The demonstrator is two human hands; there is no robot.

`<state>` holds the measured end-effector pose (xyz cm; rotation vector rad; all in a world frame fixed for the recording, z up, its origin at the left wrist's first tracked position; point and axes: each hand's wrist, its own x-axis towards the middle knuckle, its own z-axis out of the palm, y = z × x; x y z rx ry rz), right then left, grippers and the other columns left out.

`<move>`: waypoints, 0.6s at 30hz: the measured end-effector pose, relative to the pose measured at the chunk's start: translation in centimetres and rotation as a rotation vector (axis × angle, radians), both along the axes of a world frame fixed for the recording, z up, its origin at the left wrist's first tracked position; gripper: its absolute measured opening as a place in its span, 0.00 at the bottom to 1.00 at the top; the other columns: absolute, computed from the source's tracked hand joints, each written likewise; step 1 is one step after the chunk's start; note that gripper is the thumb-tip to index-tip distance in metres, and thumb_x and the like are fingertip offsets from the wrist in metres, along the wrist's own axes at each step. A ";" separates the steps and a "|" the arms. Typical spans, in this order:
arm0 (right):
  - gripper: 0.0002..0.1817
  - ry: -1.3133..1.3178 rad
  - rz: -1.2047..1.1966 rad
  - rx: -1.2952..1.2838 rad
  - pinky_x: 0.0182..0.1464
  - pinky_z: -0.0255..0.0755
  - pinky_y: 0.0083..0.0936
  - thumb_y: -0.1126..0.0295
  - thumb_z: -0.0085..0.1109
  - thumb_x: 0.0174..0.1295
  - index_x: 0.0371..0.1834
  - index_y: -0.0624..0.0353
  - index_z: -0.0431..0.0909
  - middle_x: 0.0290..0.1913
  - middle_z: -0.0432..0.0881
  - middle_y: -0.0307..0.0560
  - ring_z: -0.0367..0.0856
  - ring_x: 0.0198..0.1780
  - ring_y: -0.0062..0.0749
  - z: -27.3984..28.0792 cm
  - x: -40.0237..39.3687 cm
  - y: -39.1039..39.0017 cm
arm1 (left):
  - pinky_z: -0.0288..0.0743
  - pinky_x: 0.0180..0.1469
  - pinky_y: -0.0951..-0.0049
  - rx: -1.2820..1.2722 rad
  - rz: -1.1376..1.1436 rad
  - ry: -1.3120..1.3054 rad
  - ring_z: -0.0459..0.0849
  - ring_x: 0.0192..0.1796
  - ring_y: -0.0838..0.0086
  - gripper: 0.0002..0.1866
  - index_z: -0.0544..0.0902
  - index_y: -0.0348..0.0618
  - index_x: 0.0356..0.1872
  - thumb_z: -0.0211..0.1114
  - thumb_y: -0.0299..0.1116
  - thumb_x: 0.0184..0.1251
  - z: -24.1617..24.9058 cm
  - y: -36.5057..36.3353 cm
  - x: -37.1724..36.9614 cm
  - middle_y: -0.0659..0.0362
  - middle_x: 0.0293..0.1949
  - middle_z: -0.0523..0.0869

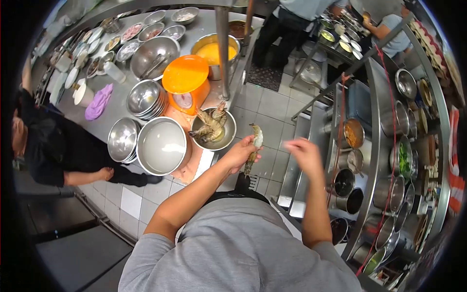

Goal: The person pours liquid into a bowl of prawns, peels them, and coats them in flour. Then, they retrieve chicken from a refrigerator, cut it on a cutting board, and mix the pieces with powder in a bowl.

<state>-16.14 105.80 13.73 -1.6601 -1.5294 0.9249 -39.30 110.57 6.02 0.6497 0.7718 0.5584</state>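
Note:
My left hand (242,155) grips a large prawn (257,136) in front of my waist, above the floor. The prawn's upper part looks pale and bare, while its lower end is dark and striped. Off to the right, apart from the prawn, my right hand (305,155) is raised; motion blurs its fingers. Several whole prawns (212,127) with dark striped shells lie in a steel bowl (230,137) at the counter corner, just beyond my left hand. Beside that bowl stands a wide steel pot (184,158) of clear liquid.
An orange tub (185,73), stacked steel bowls (142,100) and a pot of yellow liquid (214,51) crowd the counter. A metal post (223,53) rises at its edge. To the right stands a rack (374,160) with pots. A person in black (63,141) stands left; others work behind.

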 end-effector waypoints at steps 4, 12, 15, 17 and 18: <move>0.08 -0.165 0.089 0.069 0.43 0.75 0.32 0.69 0.64 0.57 0.37 0.59 0.86 0.38 0.81 0.48 0.81 0.39 0.42 -2.1 -8.3 3.5 | 0.79 0.44 0.71 0.035 0.031 0.029 0.80 0.41 0.72 0.24 0.62 0.42 0.67 0.47 0.22 0.69 1.4 -0.5 -0.8 0.55 0.48 0.77; 0.13 -0.141 0.465 0.445 0.56 0.72 0.36 0.69 0.58 0.62 0.49 0.59 0.82 0.58 0.77 0.51 0.74 0.58 0.44 -4.2 -11.4 3.6 | 0.77 0.35 0.71 -0.057 0.383 -0.026 0.78 0.33 0.72 0.25 0.64 0.39 0.69 0.53 0.33 0.74 2.4 0.2 -6.3 0.56 0.45 0.80; 0.19 0.074 0.254 0.238 0.47 0.76 0.32 0.62 0.57 0.66 0.56 0.58 0.78 0.50 0.81 0.48 0.79 0.48 0.35 -6.2 -10.8 6.0 | 0.78 0.47 0.66 0.559 0.359 0.527 0.82 0.45 0.65 0.28 0.65 0.36 0.69 0.58 0.30 0.68 1.8 3.3 -8.4 0.51 0.47 0.81; 0.21 0.152 0.079 -0.011 0.41 0.77 0.29 0.60 0.57 0.67 0.59 0.58 0.75 0.45 0.82 0.47 0.81 0.42 0.32 -7.2 -11.0 7.4 | 0.77 0.52 0.63 0.961 0.384 0.816 0.82 0.48 0.60 0.30 0.65 0.36 0.69 0.60 0.29 0.65 -0.6 5.2 -9.7 0.48 0.48 0.81; 0.22 0.210 0.098 -0.227 0.34 0.75 0.25 0.58 0.56 0.67 0.58 0.60 0.75 0.40 0.82 0.46 0.80 0.34 0.29 -7.3 -11.7 8.0 | 0.74 0.55 0.61 1.028 0.260 1.005 0.80 0.50 0.55 0.32 0.67 0.36 0.68 0.63 0.28 0.60 1.1 5.3 -9.9 0.46 0.49 0.80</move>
